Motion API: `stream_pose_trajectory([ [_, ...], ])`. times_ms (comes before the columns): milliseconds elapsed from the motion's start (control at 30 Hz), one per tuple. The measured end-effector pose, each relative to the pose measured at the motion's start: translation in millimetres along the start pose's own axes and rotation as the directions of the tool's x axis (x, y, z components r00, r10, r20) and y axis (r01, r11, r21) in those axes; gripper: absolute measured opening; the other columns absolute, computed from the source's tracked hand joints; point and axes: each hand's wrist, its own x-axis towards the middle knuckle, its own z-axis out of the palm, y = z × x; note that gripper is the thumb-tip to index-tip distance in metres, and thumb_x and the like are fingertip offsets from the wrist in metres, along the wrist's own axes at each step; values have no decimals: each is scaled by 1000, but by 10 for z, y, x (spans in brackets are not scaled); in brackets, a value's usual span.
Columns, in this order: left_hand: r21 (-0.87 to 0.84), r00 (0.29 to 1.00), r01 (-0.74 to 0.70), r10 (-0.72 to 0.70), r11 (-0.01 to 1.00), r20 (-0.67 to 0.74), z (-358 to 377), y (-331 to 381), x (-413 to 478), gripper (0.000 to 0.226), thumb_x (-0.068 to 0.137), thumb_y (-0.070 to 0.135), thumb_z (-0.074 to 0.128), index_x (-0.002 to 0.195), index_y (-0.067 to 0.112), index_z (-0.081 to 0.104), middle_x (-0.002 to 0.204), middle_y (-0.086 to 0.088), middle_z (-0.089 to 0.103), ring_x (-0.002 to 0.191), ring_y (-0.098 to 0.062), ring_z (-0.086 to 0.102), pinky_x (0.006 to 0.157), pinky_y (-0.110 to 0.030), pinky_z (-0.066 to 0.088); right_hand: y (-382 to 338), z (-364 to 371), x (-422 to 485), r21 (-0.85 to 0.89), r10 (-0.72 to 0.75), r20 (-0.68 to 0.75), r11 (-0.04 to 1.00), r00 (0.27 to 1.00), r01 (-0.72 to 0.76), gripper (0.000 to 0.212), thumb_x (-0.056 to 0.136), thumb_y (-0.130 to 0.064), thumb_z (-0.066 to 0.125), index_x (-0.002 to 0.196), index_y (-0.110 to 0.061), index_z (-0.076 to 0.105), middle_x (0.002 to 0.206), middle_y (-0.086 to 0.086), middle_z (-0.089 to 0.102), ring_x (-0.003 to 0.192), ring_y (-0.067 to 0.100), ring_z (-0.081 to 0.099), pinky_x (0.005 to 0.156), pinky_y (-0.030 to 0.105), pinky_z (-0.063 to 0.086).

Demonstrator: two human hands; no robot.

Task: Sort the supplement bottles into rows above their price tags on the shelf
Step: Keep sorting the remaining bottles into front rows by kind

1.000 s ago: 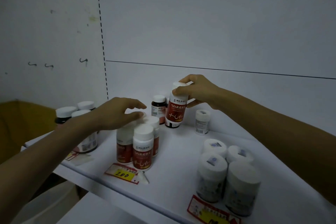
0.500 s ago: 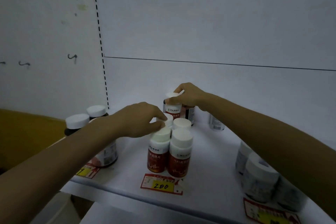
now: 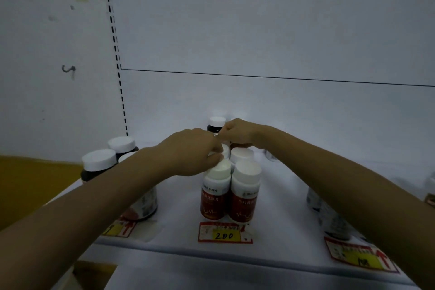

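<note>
Red-label bottles (image 3: 244, 195) behind 200 tag (image 3: 224, 235), left hand (image 3: 191, 152), right hand (image 3: 239, 133) gripping rear ones

White back panel (image 3: 259, 30), dark-slotted upright strip (image 3: 115, 49), small hook (image 3: 68, 69), yellow-brown surface (image 3: 28, 183) far left.

Left hand (image 3: 195, 150), right hand (image 3: 237, 133) gripping red-label bottles (image 3: 244, 195), price tag (image 3: 224, 234) in front

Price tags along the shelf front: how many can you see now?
3. Left tag, partly hidden by an arm; 200 tag in the middle, before the red-label bottles; right tag near the right edge. More may be hidden or out of frame.
</note>
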Motion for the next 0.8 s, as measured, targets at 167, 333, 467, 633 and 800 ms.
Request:
stream_pose_trajectory([
  [167, -22, 1000, -4, 4, 1000, 21, -24, -35, -4, 35, 95, 36, 44, 125, 23, 56, 124, 0, 59, 109, -18, 55, 93, -39, 46, 37, 17, -51, 69, -18, -6, 997, 1000, 18, 27, 88, -32, 60, 103, -8, 61, 96, 9, 59, 84, 22, 54, 77, 33, 46],
  [333, -4, 1000, 16, -16, 1000, 18, -46, -33, 33, 34, 95, 38, 41, 123, 28, 56, 124, 2, 59, 109, -18, 55, 92, -40, 46, 46, -4, -132, 97, -45, -53, 994, 998, 50, 24, 93, -33, 54, 99, -11, 59, 88, 6, 57, 81, 19, 52, 74, 28, 44],
  [467, 11, 998, 19, -18, 1000, -58, -72, 4, 120, 36, 95, 40, 38, 128, 33, 51, 130, 3, 55, 112, -19, 53, 91, -39, 46, 68, -159, -251, 140, -126, -227, 977, 966, 161, 21, 93, -23, 56, 106, -8, 62, 97, 8, 64, 87, 20, 59, 70, 25, 47],
  [633, -43, 989, -45, 38, 998, -142, -135, 227, 329, 33, 95, 39, 39, 122, 28, 55, 118, 3, 61, 98, -19, 56, 82, -37, 49, 250, -611, -394, 21, -179, -326, 980, 928, 197, 20, 90, -20, 60, 104, -8, 64, 106, 9, 65, 88, 19, 60, 68, 23, 48],
  [800, -94, 987, -90, 76, 992, -141, -79, 507, 485, 43, 95, 43, 39, 136, 29, 40, 135, 5, 51, 116, -17, 50, 93, -36, 44, 566, -963, -358, -372, -130, -279, 928, 951, 18, 36, 90, -29, 61, 119, -8, 58, 130, 10, 56, 113, 26, 55, 94, 34, 43],
])
